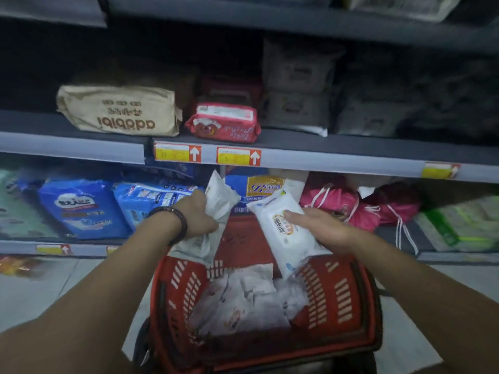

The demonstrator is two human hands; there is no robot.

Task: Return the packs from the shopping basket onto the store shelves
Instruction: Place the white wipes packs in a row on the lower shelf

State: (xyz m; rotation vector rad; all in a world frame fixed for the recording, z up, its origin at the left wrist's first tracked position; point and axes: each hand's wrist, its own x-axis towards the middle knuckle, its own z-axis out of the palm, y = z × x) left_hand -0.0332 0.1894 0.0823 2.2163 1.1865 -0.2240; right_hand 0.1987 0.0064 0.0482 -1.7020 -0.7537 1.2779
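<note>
Red basket (337,292) sat nearest, white packs (243,300) inside. Left grip (197,214) clenched crumpled pack (218,195); right grip (321,228) wrapped second pack (283,233) midway, above basket near lower shelf (89,249). Packs judged light, soft, slick: hold mid-body.

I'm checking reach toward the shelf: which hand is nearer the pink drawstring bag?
Right. The right hand, holding a white pack, is just below-left of the pink bag; the left hand, gripping a second pack, is far to its left.
</note>
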